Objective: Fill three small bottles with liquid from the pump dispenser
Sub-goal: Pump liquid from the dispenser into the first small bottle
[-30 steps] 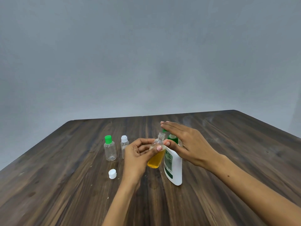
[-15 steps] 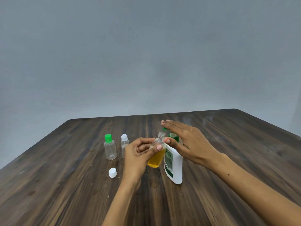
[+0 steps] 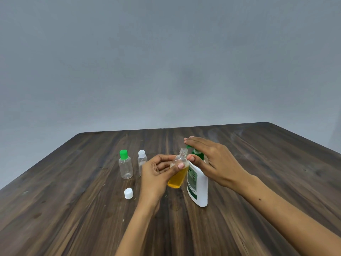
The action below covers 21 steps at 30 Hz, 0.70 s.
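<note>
Left hand (image 3: 156, 174) is curled around the open small bottle (image 3: 178, 172), thumb on the near side w/ the other fingers behind, holding it tilted and off the table, neck up under the green nozzle. Right hand (image 3: 212, 159) sits flat-ish over the pump dispenser (image 3: 198, 183), fingers stretched across the green pump head, thumb just beside the bottle neck. Not gripping anything afaict, just pressing down.

Handling-wise: that little bottle looks like thin clear plastic, light even at roughly half full of amber liquid, prob squishes if you clamp too hard. Mid-body grip like now seems right imo, keeps the mouth free. Could get slippery if liquid dribbles down the side. Dispenser is a stiffer white bottle, standing upright on the wood table (image 3: 258, 163), touching the small one.

Other two, green-cap bottle (image 3: 126, 166) and white-cap bottle (image 3: 142, 162), stand empty to the left, well clear of both hands. Loose white cap (image 3: 128, 193) lies near the left wrist.
</note>
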{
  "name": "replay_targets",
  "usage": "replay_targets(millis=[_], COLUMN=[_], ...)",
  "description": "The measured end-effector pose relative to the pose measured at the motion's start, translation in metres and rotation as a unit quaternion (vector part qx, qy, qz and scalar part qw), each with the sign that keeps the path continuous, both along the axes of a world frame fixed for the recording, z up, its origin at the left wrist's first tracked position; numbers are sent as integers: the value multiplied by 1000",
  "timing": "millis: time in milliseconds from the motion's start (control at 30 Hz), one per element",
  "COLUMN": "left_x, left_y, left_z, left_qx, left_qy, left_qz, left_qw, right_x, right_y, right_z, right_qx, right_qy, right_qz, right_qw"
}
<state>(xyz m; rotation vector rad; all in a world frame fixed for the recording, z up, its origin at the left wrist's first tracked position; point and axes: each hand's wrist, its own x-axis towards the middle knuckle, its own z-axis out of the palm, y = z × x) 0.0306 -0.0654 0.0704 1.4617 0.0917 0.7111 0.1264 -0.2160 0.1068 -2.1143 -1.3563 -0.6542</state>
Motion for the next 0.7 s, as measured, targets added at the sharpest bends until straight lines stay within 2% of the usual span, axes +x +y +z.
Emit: replay_targets(millis=[700], left_x=[0], left_y=[0], left_z=[1], left_qx=[6], left_qy=[1], left_qz=[4], left_qw=[1000], right_x=[0], right_y=[-1], right_z=[5], right_qx=[-15], right_qy=[-7], right_qz=[-16], right_qw=[1000])
